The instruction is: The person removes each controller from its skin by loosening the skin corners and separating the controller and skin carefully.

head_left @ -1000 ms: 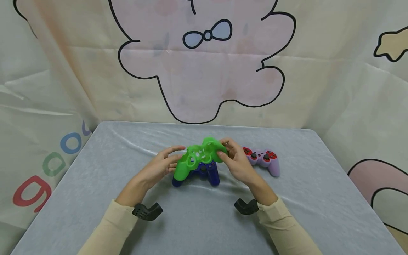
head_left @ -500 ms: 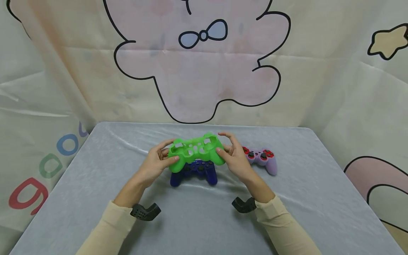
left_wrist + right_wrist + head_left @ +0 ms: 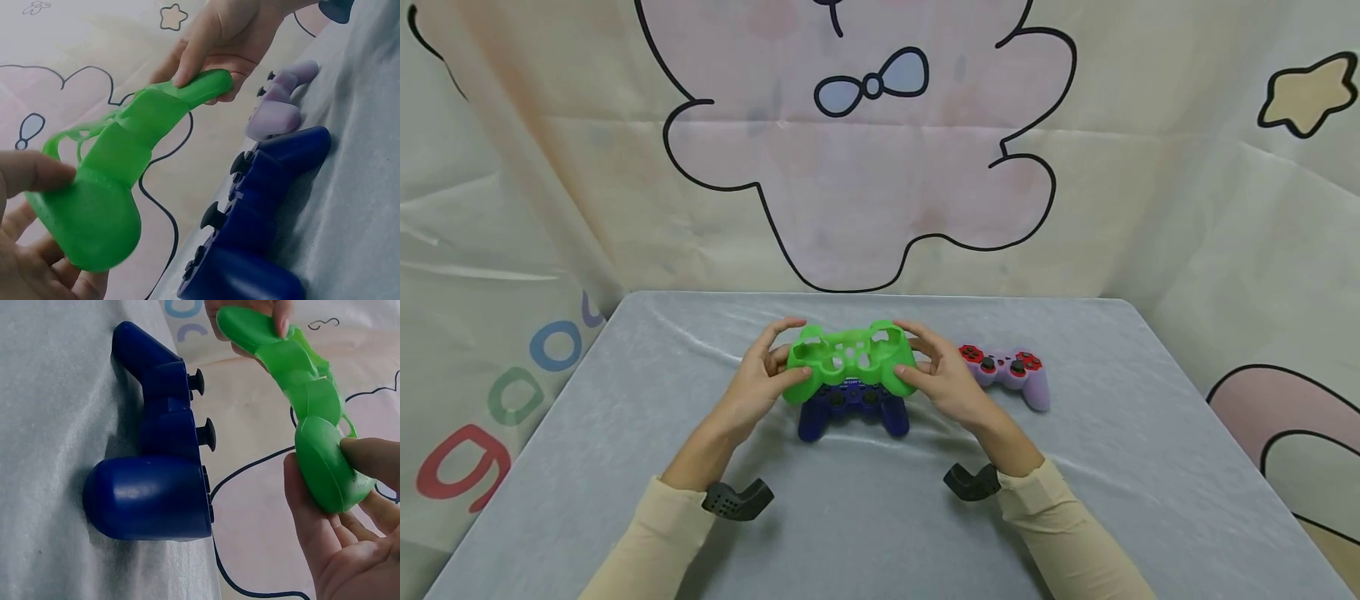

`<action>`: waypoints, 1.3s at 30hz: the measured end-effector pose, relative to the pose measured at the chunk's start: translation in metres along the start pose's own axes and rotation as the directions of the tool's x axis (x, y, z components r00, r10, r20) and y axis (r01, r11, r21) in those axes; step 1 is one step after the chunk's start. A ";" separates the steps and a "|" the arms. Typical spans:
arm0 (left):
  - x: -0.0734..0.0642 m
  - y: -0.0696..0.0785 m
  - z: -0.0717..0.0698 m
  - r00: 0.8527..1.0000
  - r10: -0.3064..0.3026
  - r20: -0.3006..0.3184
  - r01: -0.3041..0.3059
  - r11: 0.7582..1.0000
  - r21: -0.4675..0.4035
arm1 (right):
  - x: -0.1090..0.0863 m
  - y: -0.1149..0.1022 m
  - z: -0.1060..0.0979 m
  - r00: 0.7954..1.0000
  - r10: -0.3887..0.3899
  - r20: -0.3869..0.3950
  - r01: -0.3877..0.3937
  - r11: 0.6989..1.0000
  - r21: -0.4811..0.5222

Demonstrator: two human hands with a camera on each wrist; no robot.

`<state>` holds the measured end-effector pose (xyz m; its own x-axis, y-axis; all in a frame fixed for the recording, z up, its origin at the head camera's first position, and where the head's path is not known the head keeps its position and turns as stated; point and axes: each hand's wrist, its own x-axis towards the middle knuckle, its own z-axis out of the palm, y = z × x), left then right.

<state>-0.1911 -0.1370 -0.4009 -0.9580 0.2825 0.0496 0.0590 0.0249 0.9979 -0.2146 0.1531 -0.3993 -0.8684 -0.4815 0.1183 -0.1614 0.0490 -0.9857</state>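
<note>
A green silicone controller cover (image 3: 850, 352), with cut-outs for buttons and sticks, is held level between my two hands. My left hand (image 3: 754, 379) pinches its left grip with the thumb on the near face and fingers behind. My right hand (image 3: 946, 377) pinches the right grip in the same manner. Below the cover, a dark blue game controller (image 3: 150, 494) lies on the table with its sticks up. Both wrist views show a gap between cover and controller. In the head view the cover hides the controller's upper part.
A lilac game controller (image 3: 1013, 375) with red buttons lies just right of my right hand. Everything rests on a grey cloth-covered table (image 3: 865, 517). A printed fabric backdrop (image 3: 865, 192) rises behind the table's far edge.
The left hand, earlier beside the cover with extended fingers, now grips its left end. The cover went from tilted to level and shifted slightly left. The blue controller stayed on the table.
</note>
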 end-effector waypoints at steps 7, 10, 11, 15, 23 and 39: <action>-0.002 0.004 -0.003 0.999 0.016 0.043 -0.016 1.000 -0.014 | -0.001 -0.005 0.001 0.999 -0.001 -0.048 0.002 1.000 0.011; -0.002 0.005 -0.004 1.000 -0.015 0.025 0.014 1.000 0.018 | -0.002 -0.007 0.001 0.999 0.002 -0.051 -0.001 1.000 0.008; -0.003 0.006 -0.005 1.000 -0.025 0.010 0.025 0.999 0.034 | -0.003 -0.008 0.001 0.999 -0.002 -0.049 0.003 1.000 0.005; -0.004 0.009 -0.006 0.997 -0.055 -0.054 0.061 0.993 0.104 | -0.006 -0.012 0.000 0.999 -0.023 -0.049 0.022 1.000 -0.010; -0.007 0.017 -0.010 0.994 -0.055 -0.091 0.077 0.963 0.259 | -0.005 -0.016 -0.001 0.999 -0.011 -0.040 0.010 1.000 -0.010; -0.037 0.004 -0.061 0.999 -0.003 0.033 -0.006 0.969 0.246 | 0.013 -0.006 0.040 0.993 0.019 0.116 -0.019 1.000 -0.002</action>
<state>-0.1723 -0.2061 -0.3962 -0.9483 0.3142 0.0454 0.1314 0.2582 0.9571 -0.2062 0.1119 -0.3970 -0.8113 -0.5785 0.0849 -0.1458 0.0595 -0.9875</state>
